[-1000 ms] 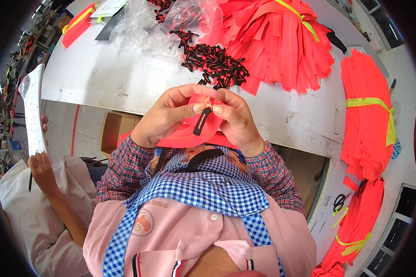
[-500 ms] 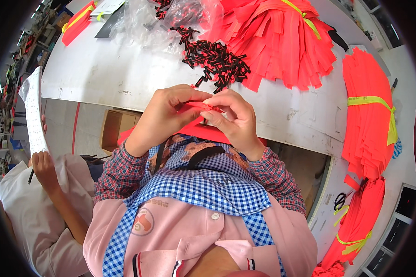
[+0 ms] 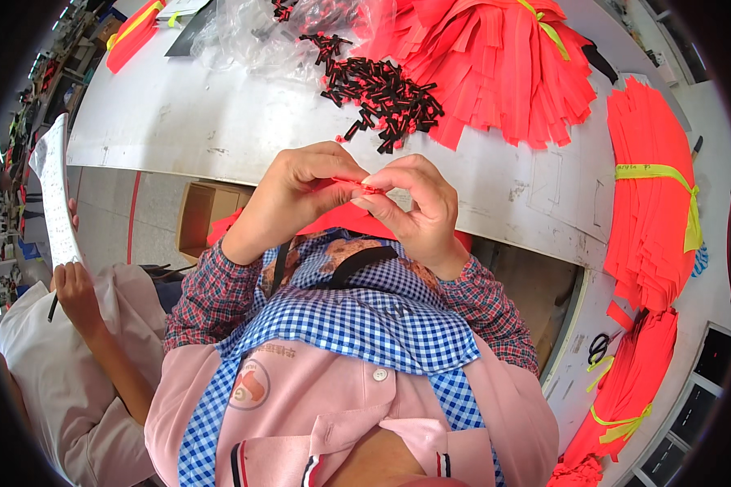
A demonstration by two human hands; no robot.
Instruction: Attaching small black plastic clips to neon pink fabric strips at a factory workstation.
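- Pinch the red strip (image 3: 357, 185) firmly at the fingertips; keep both thumbs close together so that the fold stays aligned.
- Left hand (image 3: 296, 191): closed on the strip's left end.
- Right hand (image 3: 414, 203): closed on its right end.
- Strip position: between both hands, touching the fingertips, above the table edge (image 3: 219, 162).
- Black clips (image 3: 382, 93): beyond the hands, apart.
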